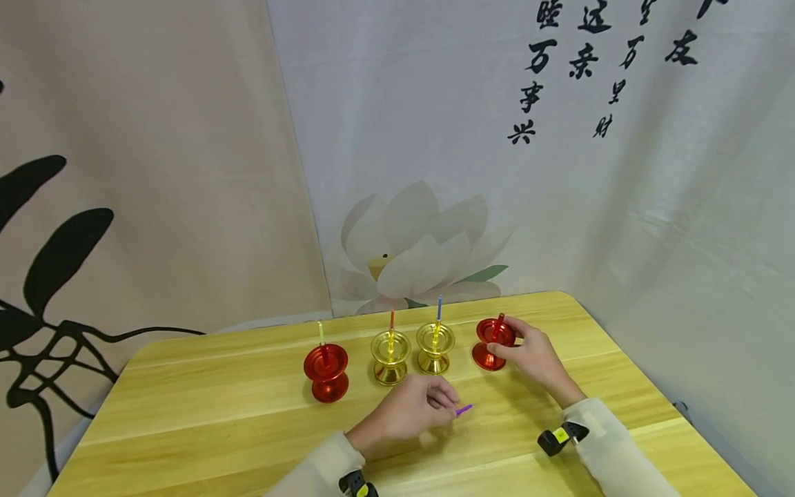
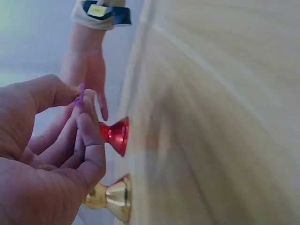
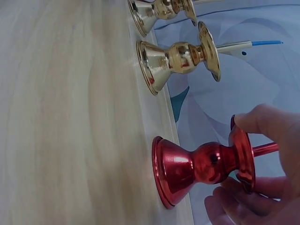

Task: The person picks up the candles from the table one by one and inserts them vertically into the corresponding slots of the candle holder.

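Note:
My left hand [image 1: 410, 411] pinches a thin purple candle [image 1: 464, 410] between thumb and fingertips, low over the table; in the left wrist view only short bits of the candle [image 2: 81, 87] show. My right hand [image 1: 533, 353] grips the dish rim of the rightmost red candle holder [image 1: 488, 357], thumb on the near side and fingers behind. That holder stands upright, its base on the table, and a red socket tube [image 3: 265, 149] rises from its dish with no candle in it. Beside it is a gold holder [image 1: 433, 363] bearing a blue candle [image 1: 439, 308].
Left of these stand another gold holder [image 1: 390, 375] with a red candle [image 1: 392, 319] and a red holder [image 1: 329, 389] with a yellow-green candle [image 1: 321, 333]. All are on a wooden table [image 1: 217, 414], with a printed curtain [image 1: 428, 124] hanging behind it.

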A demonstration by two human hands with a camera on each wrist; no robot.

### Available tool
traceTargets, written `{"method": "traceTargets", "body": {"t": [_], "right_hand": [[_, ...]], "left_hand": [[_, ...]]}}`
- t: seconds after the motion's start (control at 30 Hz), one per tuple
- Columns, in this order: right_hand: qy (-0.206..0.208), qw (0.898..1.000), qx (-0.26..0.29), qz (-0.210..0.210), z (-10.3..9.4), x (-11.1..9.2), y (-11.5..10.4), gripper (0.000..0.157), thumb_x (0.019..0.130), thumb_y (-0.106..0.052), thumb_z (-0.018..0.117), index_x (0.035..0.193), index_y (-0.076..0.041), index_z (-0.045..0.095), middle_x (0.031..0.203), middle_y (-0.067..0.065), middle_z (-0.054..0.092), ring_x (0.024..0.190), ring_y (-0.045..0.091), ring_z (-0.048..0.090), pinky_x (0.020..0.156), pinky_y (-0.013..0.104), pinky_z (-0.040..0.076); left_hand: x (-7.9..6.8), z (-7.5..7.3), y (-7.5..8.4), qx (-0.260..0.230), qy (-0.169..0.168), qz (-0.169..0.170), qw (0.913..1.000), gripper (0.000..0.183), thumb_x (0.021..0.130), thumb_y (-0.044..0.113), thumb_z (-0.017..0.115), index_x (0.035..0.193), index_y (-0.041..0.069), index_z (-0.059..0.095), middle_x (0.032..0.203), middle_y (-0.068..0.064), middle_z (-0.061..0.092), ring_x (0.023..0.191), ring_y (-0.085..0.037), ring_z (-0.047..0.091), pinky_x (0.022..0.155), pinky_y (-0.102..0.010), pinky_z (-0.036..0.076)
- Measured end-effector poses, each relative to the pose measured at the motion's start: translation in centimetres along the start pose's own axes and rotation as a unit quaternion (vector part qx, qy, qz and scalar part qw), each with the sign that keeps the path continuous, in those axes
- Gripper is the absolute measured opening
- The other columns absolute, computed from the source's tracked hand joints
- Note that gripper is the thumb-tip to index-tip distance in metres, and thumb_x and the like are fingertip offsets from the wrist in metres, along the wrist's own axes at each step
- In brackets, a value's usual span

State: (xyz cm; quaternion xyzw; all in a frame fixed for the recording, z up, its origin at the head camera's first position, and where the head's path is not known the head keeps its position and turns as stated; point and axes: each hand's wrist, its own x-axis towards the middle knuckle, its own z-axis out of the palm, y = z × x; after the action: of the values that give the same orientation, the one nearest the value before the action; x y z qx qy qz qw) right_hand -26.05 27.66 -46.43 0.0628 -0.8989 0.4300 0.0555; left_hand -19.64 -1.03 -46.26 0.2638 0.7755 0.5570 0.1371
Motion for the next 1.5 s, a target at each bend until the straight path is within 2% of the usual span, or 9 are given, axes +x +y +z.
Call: {"method": "traceTargets", "body": {"t": [0.17, 0.37, 0.53, 0.7, 1.0, 1.2, 1.5], "right_hand": [[-0.001, 1.0, 0.007, -0.005, 0.1, -0.3, -0.2, 0.075, 0.098, -0.019, 0.084, 0.155, 0.015, 0.049, 0.143, 0.033, 0.064, 0.128, 0.048, 0.064, 0.1, 0.052, 0.059], [-0.008, 1.0, 0.018, -0.015, 0.4, -0.7, -0.6, 0.07, 0.097, -0.017, 0.085, 0.151, 0.014, 0.054, 0.14, 0.032, 0.067, 0.124, 0.047, 0.068, 0.095, 0.048, 0.063], [-0.017, 0.999, 0.026, -0.022, 0.7, -1.2, -0.9, 0.07, 0.096, -0.016, 0.085, 0.151, 0.014, 0.054, 0.142, 0.033, 0.065, 0.122, 0.046, 0.069, 0.093, 0.047, 0.064], [-0.021, 0.999, 0.039, -0.031, 1.0, -1.8, -1.4, 0.069, 0.094, -0.014, 0.086, 0.148, 0.015, 0.056, 0.141, 0.033, 0.065, 0.12, 0.044, 0.072, 0.09, 0.043, 0.065], [-0.021, 0.999, 0.029, -0.04, 1.3, -2.6, -2.0, 0.066, 0.089, -0.015, 0.091, 0.142, 0.013, 0.063, 0.136, 0.028, 0.07, 0.114, 0.038, 0.075, 0.087, 0.041, 0.066], [-0.025, 0.998, 0.016, -0.056, 1.5, -3.1, -2.5, 0.065, 0.088, -0.016, 0.092, 0.139, 0.013, 0.064, 0.132, 0.025, 0.072, 0.113, 0.035, 0.074, 0.088, 0.041, 0.066], [-0.033, 0.997, 0.03, -0.069, 1.8, -3.5, -3.0, 0.065, 0.086, -0.013, 0.092, 0.138, 0.015, 0.064, 0.131, 0.025, 0.072, 0.111, 0.033, 0.075, 0.087, 0.039, 0.066]], "left_hand": [[1.6, 0.0, 0.9, 0.01, 0.048, 0.051, 0.9975, 0.019, 0.094, -0.005, 0.077, 0.111, 0.003, 0.081, 0.097, 0.002, 0.079, 0.086, -0.006, 0.073, 0.08, -0.023, 0.061], [3.6, 0.4, 2.3, 0.031, 0.112, 0.102, 0.988, 0.017, 0.1, 0.001, 0.075, 0.117, 0.003, 0.08, 0.105, -0.003, 0.079, 0.091, -0.007, 0.072, 0.084, -0.025, 0.061], [5.3, 0.9, 3.4, 0.042, 0.152, 0.131, 0.9787, 0.016, 0.104, 0.003, 0.074, 0.119, -0.001, 0.077, 0.107, -0.003, 0.076, 0.096, -0.01, 0.071, 0.09, -0.028, 0.061], [7.0, 1.3, 3.9, 0.053, 0.179, 0.142, 0.9721, 0.017, 0.107, 0.005, 0.072, 0.122, 0.0, 0.076, 0.111, -0.006, 0.077, 0.1, -0.013, 0.072, 0.093, -0.03, 0.06], [8.6, 1.9, 3.6, 0.061, 0.191, 0.159, 0.9667, 0.013, 0.111, 0.008, 0.068, 0.12, 0.002, 0.076, 0.113, -0.007, 0.077, 0.103, -0.015, 0.073, 0.096, -0.031, 0.06], [8.9, 2.0, 3.6, 0.075, 0.189, 0.184, 0.9617, 0.014, 0.111, 0.006, 0.066, 0.121, -0.001, 0.074, 0.116, -0.01, 0.075, 0.104, -0.017, 0.073, 0.098, -0.031, 0.06], [9.2, 2.2, 3.3, 0.089, 0.192, 0.187, 0.9591, 0.011, 0.109, 0.002, 0.067, 0.116, 0.001, 0.075, 0.115, -0.01, 0.075, 0.105, -0.018, 0.074, 0.096, -0.029, 0.06]]}}
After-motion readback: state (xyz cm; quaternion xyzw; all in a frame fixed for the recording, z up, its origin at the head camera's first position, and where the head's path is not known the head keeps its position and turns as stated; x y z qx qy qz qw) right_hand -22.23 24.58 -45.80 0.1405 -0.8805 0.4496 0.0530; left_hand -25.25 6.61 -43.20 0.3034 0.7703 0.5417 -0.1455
